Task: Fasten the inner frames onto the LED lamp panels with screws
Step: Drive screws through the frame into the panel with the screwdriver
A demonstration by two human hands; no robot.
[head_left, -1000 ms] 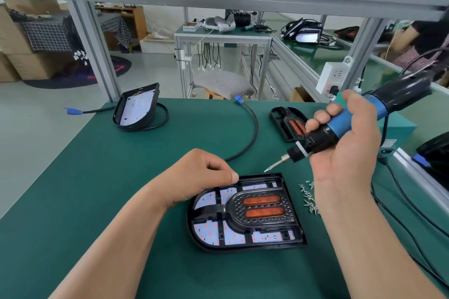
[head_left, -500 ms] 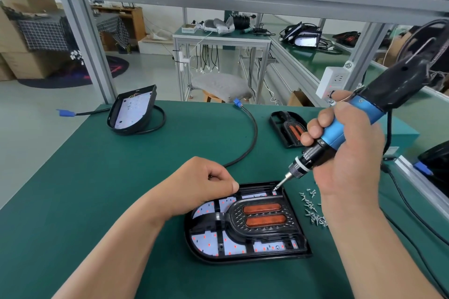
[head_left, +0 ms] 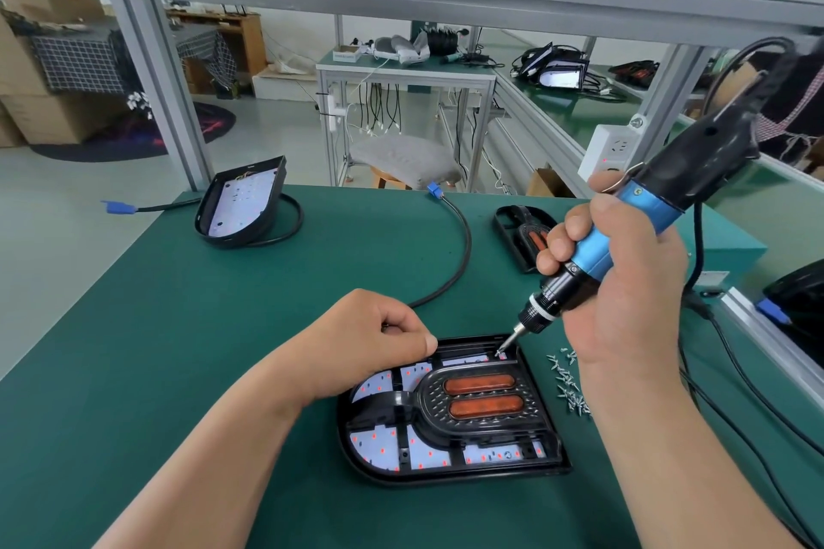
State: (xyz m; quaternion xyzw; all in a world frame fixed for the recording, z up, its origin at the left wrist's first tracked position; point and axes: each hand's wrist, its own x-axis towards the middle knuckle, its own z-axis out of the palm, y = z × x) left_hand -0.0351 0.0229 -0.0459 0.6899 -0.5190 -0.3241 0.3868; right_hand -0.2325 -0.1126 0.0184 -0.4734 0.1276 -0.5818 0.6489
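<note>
Head view: right hand [head_left: 624, 281] grips electric screwdriver [head_left: 642, 205], bit on LED lamp panel [head_left: 446, 476]; curled left hand [head_left: 370, 339] rests on its rim; screws [head_left: 568, 388] alongside; spare inner frame [head_left: 519, 232] beyond.

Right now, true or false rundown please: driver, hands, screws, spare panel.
1. The right hand grips the electric screwdriver, its bit angled down. True.
2. The loose screws lie on the mat right of the lamp panel. True.
3. The bit sits at the lamp panel's near left corner. False: it is at the far right corner.
4. The left hand lies flat and open. False: its fingers are curled, at the lamp panel's far edge.
5. A second panel stands tilted at the mat's far left. True.
</note>
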